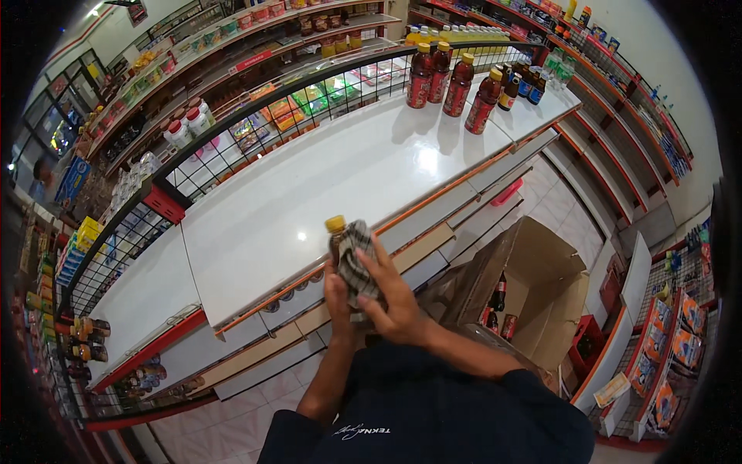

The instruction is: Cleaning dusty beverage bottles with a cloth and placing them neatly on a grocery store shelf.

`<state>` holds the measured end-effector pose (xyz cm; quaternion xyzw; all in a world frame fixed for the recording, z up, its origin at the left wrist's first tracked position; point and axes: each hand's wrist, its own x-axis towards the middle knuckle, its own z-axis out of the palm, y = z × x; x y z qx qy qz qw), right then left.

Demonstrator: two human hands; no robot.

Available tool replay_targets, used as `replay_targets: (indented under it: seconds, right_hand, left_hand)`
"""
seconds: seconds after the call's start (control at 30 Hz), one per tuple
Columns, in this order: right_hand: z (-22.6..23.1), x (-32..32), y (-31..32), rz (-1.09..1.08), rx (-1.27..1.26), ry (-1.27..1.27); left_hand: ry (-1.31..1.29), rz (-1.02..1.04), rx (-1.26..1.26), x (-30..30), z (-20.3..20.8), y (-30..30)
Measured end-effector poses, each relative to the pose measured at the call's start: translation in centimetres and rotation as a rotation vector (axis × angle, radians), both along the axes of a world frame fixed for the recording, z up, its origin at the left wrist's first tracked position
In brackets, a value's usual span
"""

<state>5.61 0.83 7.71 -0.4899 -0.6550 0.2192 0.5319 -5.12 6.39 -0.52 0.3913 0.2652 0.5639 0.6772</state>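
In front of my chest, over the front edge of the white shelf, I hold a dark bottle with a yellow cap. A checked black-and-white cloth is wrapped about its side and hides most of it. My left hand grips the bottle low on its left side. On the other side, my right hand presses the cloth against it, with the fingers partly spread over the fabric. Several red-labelled bottles with yellow caps stand upright at the shelf's far right end.
Small dark bottles with blue labels stand beside the red-labelled ones. A black wire-mesh rail runs along the shelf's back. An open cardboard box holding a few bottles sits at my right. Jars stand at the far left.
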Motion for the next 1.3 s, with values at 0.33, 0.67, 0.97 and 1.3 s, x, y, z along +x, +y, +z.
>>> replay_targets:
  seconds: [0.33, 0.67, 0.97, 1.3]
  right_hand:
    - [-0.1, 0.3, -1.3, 0.139, 0.095, -0.104]
    - [-1.7, -2.1, -3.4, 0.151, 0.002, -0.156]
    - [1.6, -0.4, 0.6, 0.144, 0.105, -0.191]
    - [-2.5, -2.7, -4.0, 0.182, -0.1, -0.272]
  left_hand:
    - [-0.269, -0.1, -0.259, -1.0, 0.5, -2.3]
    - [0.031, 0.224, -0.037, -3.0, 3.0, 0.5]
    - [-0.071, -0.198, -0.194, -2.9, 0.8, -3.4]
    - [-0.078, 0.062, 0.009, -5.1, 2.2, -1.6]
